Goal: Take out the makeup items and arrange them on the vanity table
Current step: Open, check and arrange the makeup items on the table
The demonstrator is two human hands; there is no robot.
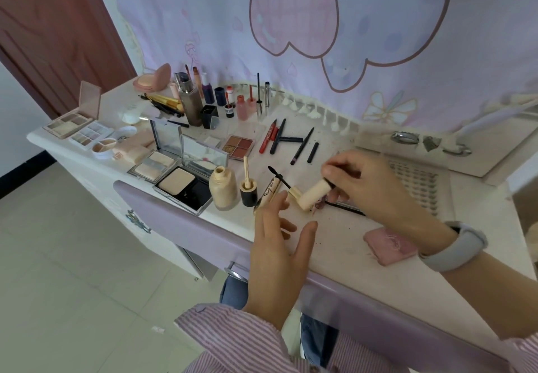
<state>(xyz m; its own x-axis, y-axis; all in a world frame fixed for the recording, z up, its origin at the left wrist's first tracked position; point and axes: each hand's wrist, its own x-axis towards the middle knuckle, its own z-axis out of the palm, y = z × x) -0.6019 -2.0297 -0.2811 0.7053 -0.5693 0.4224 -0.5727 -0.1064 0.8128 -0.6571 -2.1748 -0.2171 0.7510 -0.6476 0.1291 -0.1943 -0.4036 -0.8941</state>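
Observation:
My right hand [361,186] pinches the dark top end of a cream tube [314,195], which leans tilted with its base on the vanity table [393,273]. My left hand [279,241] hovers open just left of it, fingers spread, over the table's front edge. A mascara wand [279,176] with a gold cap and its gold tube [266,197] lie between the hands. An open foundation bottle [223,187] and its black cap with applicator [248,189] stand to the left.
Open powder compacts [182,180], eyeshadow palettes [237,146] and pencils [301,146] cover the table's middle and left. Bottles and brushes [192,104] stand at the back. A pink pouch [390,246] lies near the front right, a lash tray [416,186] behind my right hand.

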